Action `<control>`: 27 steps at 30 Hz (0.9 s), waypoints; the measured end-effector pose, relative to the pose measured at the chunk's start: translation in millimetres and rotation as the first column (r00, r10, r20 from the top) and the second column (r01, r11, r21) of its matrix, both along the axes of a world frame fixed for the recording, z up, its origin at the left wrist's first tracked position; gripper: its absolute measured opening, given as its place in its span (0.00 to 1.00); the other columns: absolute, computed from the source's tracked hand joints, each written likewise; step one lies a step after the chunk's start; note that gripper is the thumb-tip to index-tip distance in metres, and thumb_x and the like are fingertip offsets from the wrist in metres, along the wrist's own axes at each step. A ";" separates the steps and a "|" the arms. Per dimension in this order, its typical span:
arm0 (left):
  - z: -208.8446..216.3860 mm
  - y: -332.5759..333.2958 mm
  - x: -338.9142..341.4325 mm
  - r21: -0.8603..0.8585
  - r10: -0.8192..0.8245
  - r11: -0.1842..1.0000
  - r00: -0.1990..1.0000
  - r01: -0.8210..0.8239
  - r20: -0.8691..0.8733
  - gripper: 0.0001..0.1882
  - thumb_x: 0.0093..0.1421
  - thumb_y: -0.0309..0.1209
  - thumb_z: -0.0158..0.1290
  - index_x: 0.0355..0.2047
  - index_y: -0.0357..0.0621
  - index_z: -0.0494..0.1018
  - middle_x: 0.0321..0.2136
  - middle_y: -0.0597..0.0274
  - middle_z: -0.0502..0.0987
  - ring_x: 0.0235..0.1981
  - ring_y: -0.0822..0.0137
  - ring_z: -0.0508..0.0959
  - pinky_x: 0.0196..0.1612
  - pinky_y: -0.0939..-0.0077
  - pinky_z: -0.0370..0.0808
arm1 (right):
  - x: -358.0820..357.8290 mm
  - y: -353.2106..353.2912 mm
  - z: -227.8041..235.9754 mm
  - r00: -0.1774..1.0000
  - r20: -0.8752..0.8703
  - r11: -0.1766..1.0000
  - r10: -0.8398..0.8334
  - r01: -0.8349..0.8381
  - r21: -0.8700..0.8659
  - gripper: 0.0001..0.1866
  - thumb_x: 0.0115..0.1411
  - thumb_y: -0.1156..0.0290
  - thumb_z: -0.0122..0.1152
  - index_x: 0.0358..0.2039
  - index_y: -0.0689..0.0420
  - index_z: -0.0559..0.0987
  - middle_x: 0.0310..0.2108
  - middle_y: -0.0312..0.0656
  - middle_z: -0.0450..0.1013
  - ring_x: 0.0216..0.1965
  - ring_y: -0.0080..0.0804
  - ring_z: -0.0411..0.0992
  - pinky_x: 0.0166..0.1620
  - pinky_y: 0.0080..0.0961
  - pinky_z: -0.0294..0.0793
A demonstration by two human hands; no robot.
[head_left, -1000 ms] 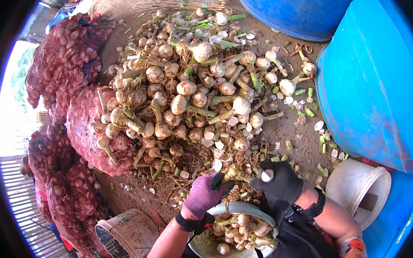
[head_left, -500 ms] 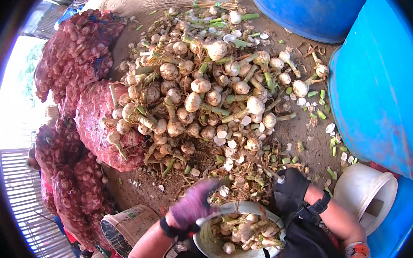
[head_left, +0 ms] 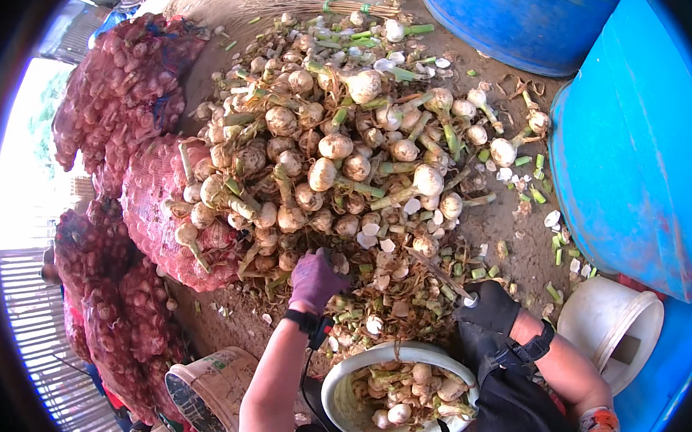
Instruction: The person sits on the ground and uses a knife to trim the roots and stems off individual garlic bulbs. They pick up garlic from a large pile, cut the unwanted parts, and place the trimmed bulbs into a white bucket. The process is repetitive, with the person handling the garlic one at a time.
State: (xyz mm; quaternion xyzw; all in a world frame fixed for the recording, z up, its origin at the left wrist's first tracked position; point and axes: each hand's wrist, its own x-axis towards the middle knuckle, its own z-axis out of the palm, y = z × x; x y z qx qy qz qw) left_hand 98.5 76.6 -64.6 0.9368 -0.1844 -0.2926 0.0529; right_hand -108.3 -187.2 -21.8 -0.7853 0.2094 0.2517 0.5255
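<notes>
Lying in a broad heap on the bare earth floor (head_left: 510, 217), garlic bulbs (head_left: 335, 147) with long stalks fill the middle of the view. At the heap's near edge is the left hand (head_left: 317, 282), in a purple glove, its back toward the camera; its fingertips are hidden, so I cannot tell whether its grip is spread or pinching a bulb. The right hand (head_left: 488, 311), in a black glove, has its grip curled around the handle of a knife (head_left: 446, 279), whose thin blade slants away up and to the left over the trimmings, apart from the heap's larger bulbs. Each wrist wears a black band.

Below the hands, close to the body, a pale basin (head_left: 344, 400) sits tilted, with trimmed bulbs (head_left: 399, 413) gathered toward its right side. Between it and the heap lie dry roots, white scraps (head_left: 388, 245) and cut green stalks (head_left: 553, 293).

Along the left stand red net sacks (head_left: 126, 87) packed with bulbs, and a paler pink sack (head_left: 173, 230) touches the heap. A dirty bucket (head_left: 224, 382) tilts at lower left. On the right are a white bucket (head_left: 591, 323) on its side, a bright blue tub (head_left: 639, 153) and a darker blue barrel (head_left: 520, 29). A bundle of thin sticks (head_left: 361, 8) lies beyond the heap.
</notes>
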 end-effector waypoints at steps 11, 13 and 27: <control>50.8 -9.7 -56.5 -0.668 0.228 0.421 0.785 -0.613 -0.576 0.28 0.41 0.28 0.65 0.43 0.39 0.67 0.37 0.63 0.75 0.36 0.72 0.75 0.42 0.75 0.74 | 20.0 30.0 39.1 0.936 0.329 0.990 0.121 -0.088 -0.112 0.12 0.43 0.62 0.64 0.21 0.58 0.75 0.16 0.48 0.70 0.19 0.45 0.70 0.23 0.32 0.68; 92.3 -29.4 -68.2 -0.397 0.073 0.211 0.420 -0.893 -0.905 0.30 0.42 0.28 0.64 0.46 0.39 0.65 0.39 0.62 0.74 0.39 0.71 0.75 0.44 0.75 0.73 | 20.4 30.5 44.8 0.885 0.411 0.962 0.219 -0.126 -0.242 0.12 0.43 0.62 0.64 0.19 0.56 0.75 0.15 0.45 0.70 0.18 0.44 0.71 0.22 0.33 0.68; 83.6 -18.4 -119.7 -0.331 0.030 0.346 0.363 -0.878 -0.931 0.17 0.63 0.37 0.44 0.48 0.40 0.65 0.41 0.56 0.74 0.41 0.67 0.76 0.46 0.71 0.73 | 16.5 36.5 49.8 0.757 0.546 0.926 0.358 -0.214 -0.310 0.06 0.44 0.63 0.59 0.19 0.49 0.75 0.13 0.41 0.69 0.17 0.41 0.71 0.22 0.37 0.68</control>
